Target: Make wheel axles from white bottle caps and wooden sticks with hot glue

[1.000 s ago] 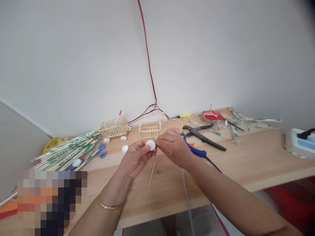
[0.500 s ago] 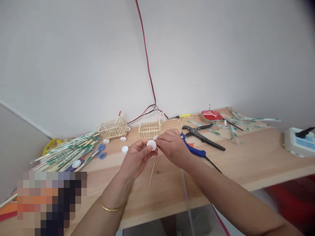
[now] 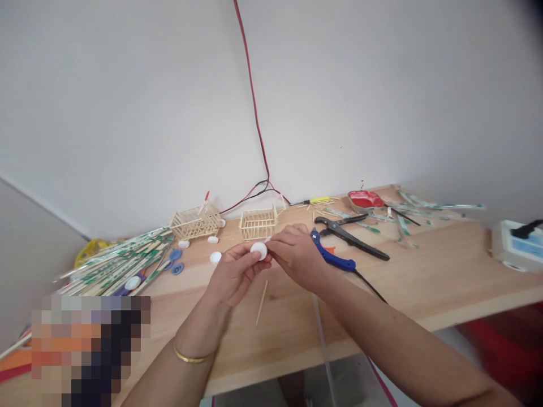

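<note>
My left hand (image 3: 237,272) pinches a white plastic cap (image 3: 258,251) between thumb and fingers, its flat face toward me. Against the cap's right edge, the bent fingers of my right hand (image 3: 294,253) are pressed together; what they grip, if anything, is hidden. A bit of another white piece shows behind the fingertips. On the table just below lies a thin wooden stick (image 3: 262,302). Beyond my hands stands a small cart frame of sticks (image 3: 258,224). A loose white cap (image 3: 215,258) rests left of my left hand.
A larger stick cart (image 3: 195,220) with white wheels stands back left, near wrapped chopsticks (image 3: 123,263) and blue caps (image 3: 176,268). To the right lie a blue glue gun (image 3: 337,260), black-handled cutters (image 3: 354,237), a red dish (image 3: 365,199) and a power strip (image 3: 520,246).
Both hands stay together in nearly the same place. The white cap has shifted very slightly left and turned a little.
</note>
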Motion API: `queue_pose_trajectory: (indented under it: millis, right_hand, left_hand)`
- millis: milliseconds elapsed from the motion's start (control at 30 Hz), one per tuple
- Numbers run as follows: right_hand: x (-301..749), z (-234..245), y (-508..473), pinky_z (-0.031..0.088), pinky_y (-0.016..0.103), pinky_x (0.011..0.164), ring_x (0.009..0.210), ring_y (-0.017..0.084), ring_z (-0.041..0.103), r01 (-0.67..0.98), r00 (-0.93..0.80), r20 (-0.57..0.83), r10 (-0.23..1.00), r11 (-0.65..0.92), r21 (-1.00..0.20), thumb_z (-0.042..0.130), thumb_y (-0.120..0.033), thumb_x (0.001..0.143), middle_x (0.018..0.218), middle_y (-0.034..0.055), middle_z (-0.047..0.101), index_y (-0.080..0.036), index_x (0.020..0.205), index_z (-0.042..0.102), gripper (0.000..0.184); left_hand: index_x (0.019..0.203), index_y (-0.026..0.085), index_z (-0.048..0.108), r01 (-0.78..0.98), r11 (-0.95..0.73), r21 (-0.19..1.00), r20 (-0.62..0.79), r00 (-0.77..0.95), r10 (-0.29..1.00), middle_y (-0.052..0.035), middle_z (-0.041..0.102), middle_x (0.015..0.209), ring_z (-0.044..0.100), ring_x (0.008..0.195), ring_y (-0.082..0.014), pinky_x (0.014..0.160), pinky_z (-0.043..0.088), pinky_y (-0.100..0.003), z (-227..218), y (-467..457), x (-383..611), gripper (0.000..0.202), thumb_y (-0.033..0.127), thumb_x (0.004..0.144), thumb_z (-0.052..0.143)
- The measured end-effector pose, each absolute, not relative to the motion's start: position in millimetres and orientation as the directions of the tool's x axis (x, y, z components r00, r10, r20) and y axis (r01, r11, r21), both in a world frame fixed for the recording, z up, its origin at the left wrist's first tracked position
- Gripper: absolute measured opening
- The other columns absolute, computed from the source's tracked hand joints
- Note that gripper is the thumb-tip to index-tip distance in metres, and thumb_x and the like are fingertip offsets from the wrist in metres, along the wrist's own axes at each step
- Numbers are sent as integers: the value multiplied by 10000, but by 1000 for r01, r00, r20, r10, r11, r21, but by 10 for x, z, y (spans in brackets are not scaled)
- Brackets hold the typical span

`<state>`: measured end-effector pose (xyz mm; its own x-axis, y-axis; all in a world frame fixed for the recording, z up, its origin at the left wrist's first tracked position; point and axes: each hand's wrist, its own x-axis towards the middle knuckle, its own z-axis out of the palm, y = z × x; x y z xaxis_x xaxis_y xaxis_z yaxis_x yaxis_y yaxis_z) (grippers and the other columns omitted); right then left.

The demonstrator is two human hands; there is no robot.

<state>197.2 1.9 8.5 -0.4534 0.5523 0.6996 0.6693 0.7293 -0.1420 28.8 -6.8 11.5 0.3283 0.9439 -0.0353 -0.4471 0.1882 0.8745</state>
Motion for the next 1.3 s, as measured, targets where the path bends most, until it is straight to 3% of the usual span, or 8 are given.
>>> queue_pose_trajectory:
  millis: [433,500,633,767,900,1067,1300]
  right_hand:
    - [1965,39,23,277,326,739,784,151,491,636,-461,726,511,760,-131,491,-212,912,817,34,663,-185,889,639,153]
    - [1974,43,33,275,329,741,795,155,493,647,-446,723,527,748,-147,494,-213,910,826,33,666,-188,895,635,143]
    - [2002,74,43,257,337,732,806,167,496,697,-402,725,560,700,-154,511,-223,900,837,38,666,-191,871,636,132]
    - [2014,87,35,237,336,715,817,168,483,738,-405,707,580,663,-121,515,-234,895,887,38,659,-203,855,631,127]
    - [2008,60,37,226,342,716,770,166,464,751,-441,668,600,654,-91,490,-225,903,815,37,650,-183,836,605,140]
    - [1995,59,24,222,345,729,758,169,457,778,-467,627,624,626,-44,499,-196,888,757,27,632,-178,794,582,127]
    - [1953,138,-42,227,334,723,750,168,472,786,-448,634,631,616,-58,473,-194,890,726,37,624,-161,767,584,169]
  left_hand:
    - [765,97,691,-449,209,869,-34,367,929,-59,673,724,613,690,-115,671,508,-222,99,-51,257,138,150,654,752]
    - [835,98,695,-455,227,861,-46,374,926,-62,677,764,624,716,-118,697,517,-225,104,-52,244,211,178,651,761]
    - [1125,155,616,-455,235,859,-22,427,904,-74,663,939,650,807,-158,756,524,-263,117,-51,220,567,238,597,804]
    - [1222,244,538,-334,27,942,84,316,945,-28,616,969,641,768,-141,740,523,-281,97,-49,249,729,114,556,804]
    - [1091,238,630,-92,-292,952,300,95,949,-33,575,1038,602,852,-139,783,510,-252,67,-88,305,581,116,549,800]
    - [996,208,648,285,-517,807,531,30,847,-51,622,973,597,876,-155,801,508,-254,32,-123,310,307,201,697,716]
    - [1047,182,600,588,-687,426,790,129,600,-76,668,998,628,870,-156,785,535,-298,-28,-66,268,235,198,813,595]
